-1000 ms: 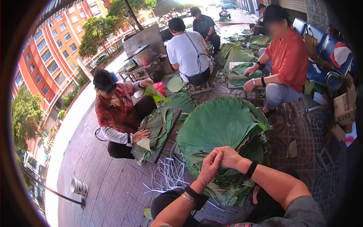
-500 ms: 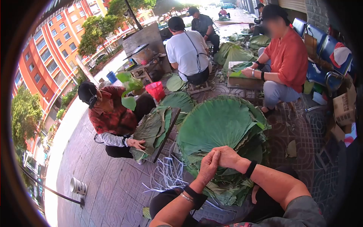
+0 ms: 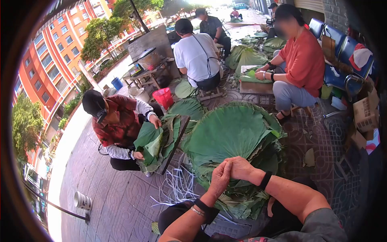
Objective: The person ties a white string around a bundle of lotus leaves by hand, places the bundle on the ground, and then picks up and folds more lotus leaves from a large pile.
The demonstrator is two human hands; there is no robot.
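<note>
My left hand and my right hand meet above the near edge of a big stack of round green lotus leaves. Both are closed, fingertips pressed against each other. Whatever lies between them, if anything, is hidden or too small to make out. The top leaf is spread wide, while leaves lower in the stack look folded and crumpled on the side close to my body. A tangle of white strips lies on the paving left of the stack.
Left, a person in a red patterned shirt handles leaves on a tilted board. Right, a person in a red shirt works at a low table. A white bucket, red basket, blue chairs and carton stand around.
My hands stay pressed together in nearly the same place. The person at left has brought a leaf down onto the board, with both hands on it. The person at right has shifted the leaf at the table.
</note>
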